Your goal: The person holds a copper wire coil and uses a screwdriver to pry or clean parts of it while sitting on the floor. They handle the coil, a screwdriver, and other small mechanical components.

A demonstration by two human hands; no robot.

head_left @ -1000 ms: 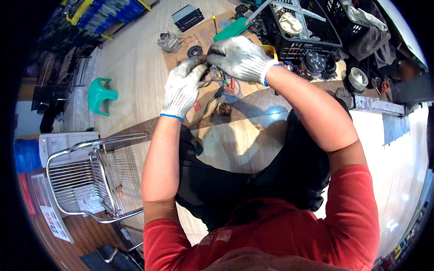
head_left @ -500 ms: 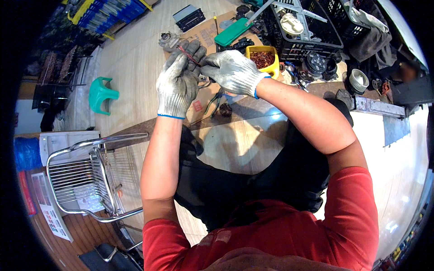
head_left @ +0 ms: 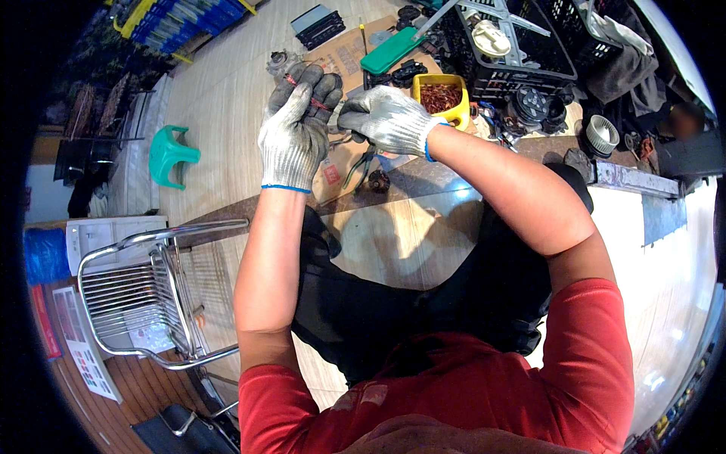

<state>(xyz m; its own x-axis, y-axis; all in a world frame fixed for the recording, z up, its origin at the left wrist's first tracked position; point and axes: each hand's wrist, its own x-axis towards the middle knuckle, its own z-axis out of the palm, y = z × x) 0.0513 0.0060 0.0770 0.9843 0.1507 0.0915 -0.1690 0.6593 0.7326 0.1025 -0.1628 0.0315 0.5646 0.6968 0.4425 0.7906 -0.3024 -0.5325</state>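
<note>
My left hand, in a white knit glove with grey palm, is raised palm up with its fingers curled round a thin reddish copper wire. Just to its right, my gloved right hand has its fingertips pinched together near the wire's end; what they grip is hidden. Below the hands, pliers lie on a flattened cardboard sheet, beside a small round brown part. A yellow container full of reddish copper pieces stands right of my right hand.
Beyond the hands lie a green case and a dark finned part. A black crate stands at far right, near a white fan wheel. A green stool and metal-framed chair are on the left.
My right hand has shifted slightly right, away from the left. The left hand's fingers have opened a little, and the wire shows in two short stretches across them.
</note>
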